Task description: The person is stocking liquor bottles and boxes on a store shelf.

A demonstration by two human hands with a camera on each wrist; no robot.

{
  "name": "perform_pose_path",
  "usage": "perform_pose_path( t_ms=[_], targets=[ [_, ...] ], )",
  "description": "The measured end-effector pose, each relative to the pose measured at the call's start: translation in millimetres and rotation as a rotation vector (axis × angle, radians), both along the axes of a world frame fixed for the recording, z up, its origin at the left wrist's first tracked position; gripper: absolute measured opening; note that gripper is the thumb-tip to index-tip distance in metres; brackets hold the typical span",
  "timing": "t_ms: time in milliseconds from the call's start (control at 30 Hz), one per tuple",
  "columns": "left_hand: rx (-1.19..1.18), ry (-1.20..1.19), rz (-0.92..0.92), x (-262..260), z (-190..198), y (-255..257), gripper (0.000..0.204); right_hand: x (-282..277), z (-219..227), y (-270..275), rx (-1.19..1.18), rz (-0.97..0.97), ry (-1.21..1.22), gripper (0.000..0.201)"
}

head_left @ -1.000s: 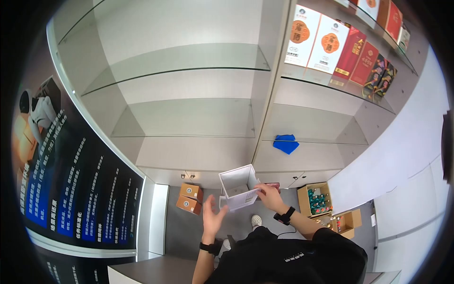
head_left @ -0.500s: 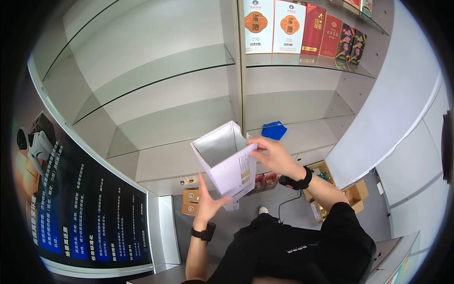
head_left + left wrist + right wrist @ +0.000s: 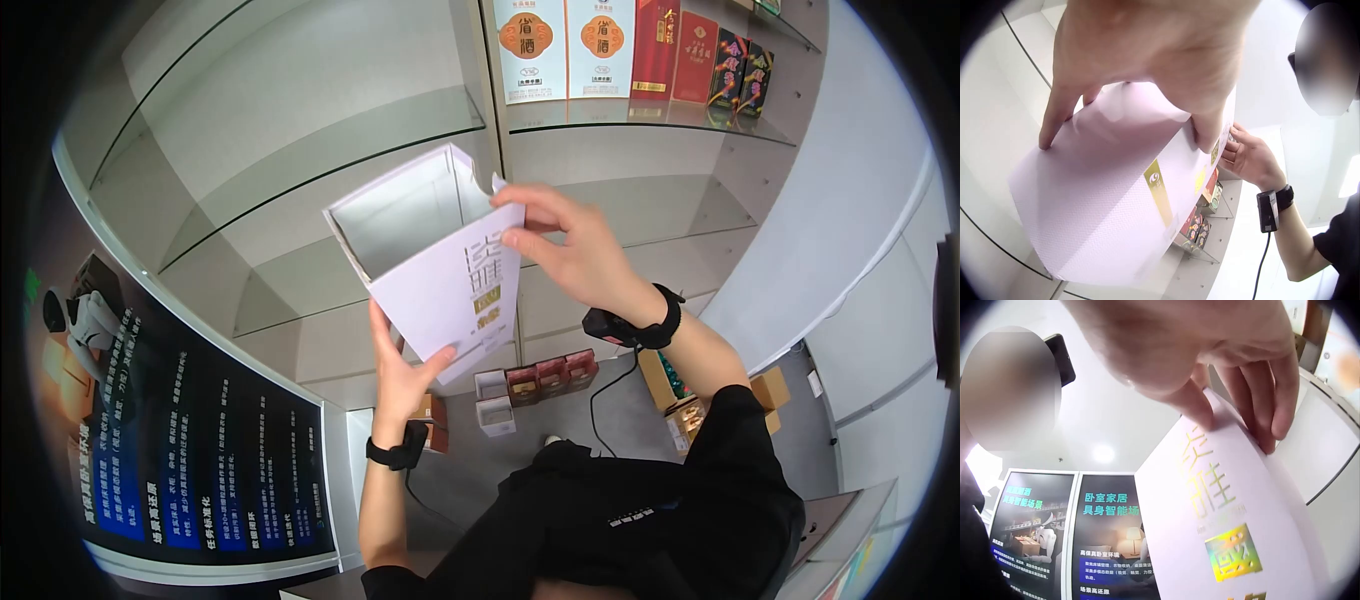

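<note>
A tall pale lilac-white carton (image 3: pixel 435 300) with gold characters is held tilted in front of the glass shelves, its open top showing a hollow, pale inside. My left hand (image 3: pixel 400 380) grips it low on the near left, thumb on the printed face and fingers around the side; the left wrist view shows this grip on the carton (image 3: pixel 1104 194). At the upper right corner, my right hand (image 3: pixel 570 245) pinches the rim, thumb outside on the lettered face. In the right wrist view, the thumb (image 3: pixel 1194 409) presses that face beside the gold lettering.
Glass shelves (image 3: pixel 320 175) stand ahead, with a row of white, red and black boxes (image 3: pixel 605 55) at upper right. On the floor are red boxes (image 3: pixel 552 378), small white boxes (image 3: pixel 496 416), an orange box (image 3: pixel 434 425) and cardboard cartons (image 3: pixel 690 425). A dark display board (image 3: pixel 210 430) stands left.
The carton has risen from low near the floor toward the shelves and shifted left. My left hand, apart from it with spread fingers earlier, now grips it. The right hand stays at its rim.
</note>
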State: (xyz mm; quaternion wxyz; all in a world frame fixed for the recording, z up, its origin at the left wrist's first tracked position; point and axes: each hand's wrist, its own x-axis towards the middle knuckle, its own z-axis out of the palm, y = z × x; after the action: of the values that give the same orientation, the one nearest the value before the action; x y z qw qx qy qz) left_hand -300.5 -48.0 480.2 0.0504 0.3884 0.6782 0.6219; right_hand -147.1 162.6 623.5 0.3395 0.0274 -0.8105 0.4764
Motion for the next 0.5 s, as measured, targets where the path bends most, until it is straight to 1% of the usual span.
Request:
perform_pose_path(
  t_ms=[33, 67, 167, 200, 300, 367, 467, 500],
  targets=[
    [0.002, 0.016, 0.037, -3, 8, 1, 0.115, -4, 3, 1, -0.053, 0.015, 0.058, 0.037],
    [0.013, 0.043, 0.060, -6, 15, 1, 0.104, -8, 5, 1, -0.107, 0.030, 0.115, 0.039],
    [0.044, 0.051, 0.086, -23, 36, 0, 0.092, -13, 9, 3, -0.272, 0.151, 0.225, 0.044],
    [0.089, 0.074, 0.129, -26, 45, 2, 0.082, -14, 8, 6, -0.237, 0.149, 0.212, 0.044],
    [0.144, 0.170, 0.183, -51, 78, 5, 0.078, -17, -7, 15, -0.164, 0.146, 0.153, 0.044],
    [0.161, 0.158, 0.160, -74, 114, 12, 0.075, -24, -26, 38, -0.152, 0.149, 0.083, 0.043],
    [0.162, 0.189, 0.169, -102, 149, 20, 0.073, -25, -43, 57, -0.228, 0.202, -0.015, 0.042],
    [0.157, 0.212, 0.181, -109, 158, 23, 0.073, -26, -49, 61, -0.246, 0.200, -0.011, 0.041]
  ],
)
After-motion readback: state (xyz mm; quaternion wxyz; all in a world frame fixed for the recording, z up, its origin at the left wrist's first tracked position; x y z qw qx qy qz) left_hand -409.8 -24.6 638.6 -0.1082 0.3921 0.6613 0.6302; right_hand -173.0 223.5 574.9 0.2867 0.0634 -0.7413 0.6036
